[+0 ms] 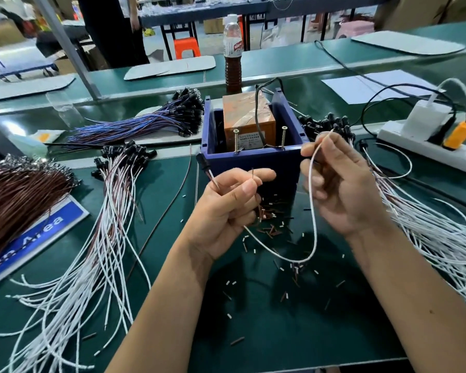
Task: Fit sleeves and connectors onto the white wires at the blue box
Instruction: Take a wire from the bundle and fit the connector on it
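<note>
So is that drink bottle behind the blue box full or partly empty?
Partly empty: the bottle holds brown liquid only in its lower part; above the label it is clear.

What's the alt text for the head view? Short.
Two bare hands work a white wire in front of a blue box: the right hand pinches its upper end, the left hand holds a thin brown-tipped lead. Wire bundles and cut sleeve bits cover the green bench.
</note>
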Available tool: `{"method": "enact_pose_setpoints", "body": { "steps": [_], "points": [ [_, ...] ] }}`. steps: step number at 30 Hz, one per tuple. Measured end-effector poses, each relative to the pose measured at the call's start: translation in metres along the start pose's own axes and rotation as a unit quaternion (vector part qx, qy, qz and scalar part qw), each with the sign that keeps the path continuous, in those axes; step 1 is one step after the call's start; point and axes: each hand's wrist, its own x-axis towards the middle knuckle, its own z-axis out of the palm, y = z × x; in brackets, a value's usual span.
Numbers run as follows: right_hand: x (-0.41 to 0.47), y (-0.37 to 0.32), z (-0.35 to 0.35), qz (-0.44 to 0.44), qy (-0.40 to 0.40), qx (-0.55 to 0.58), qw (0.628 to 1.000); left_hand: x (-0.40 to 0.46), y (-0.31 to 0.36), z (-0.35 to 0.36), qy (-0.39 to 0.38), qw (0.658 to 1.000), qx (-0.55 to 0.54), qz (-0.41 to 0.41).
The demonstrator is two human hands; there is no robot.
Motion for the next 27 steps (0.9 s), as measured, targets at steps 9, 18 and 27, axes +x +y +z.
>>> {"method": "enact_pose_setpoints", "body": {
  "steps": [9,18,27],
  "points": [
    [0.001,0.017,0.000,-0.203,0.177,-0.376,0.887,0.007,0.006,0.002,0.212,0.958,0.056,0.186],
    [-0.004,0.020,0.008,-0.302,0.209,-0.491,0.790,0.010,-0.002,0.004,0.278,0.926,0.134,0.215],
    [-0.007,0.026,0.013,-0.311,0.189,-0.566,0.740,0.011,-0.008,0.004,0.344,0.876,0.203,0.272]
  ]
}}
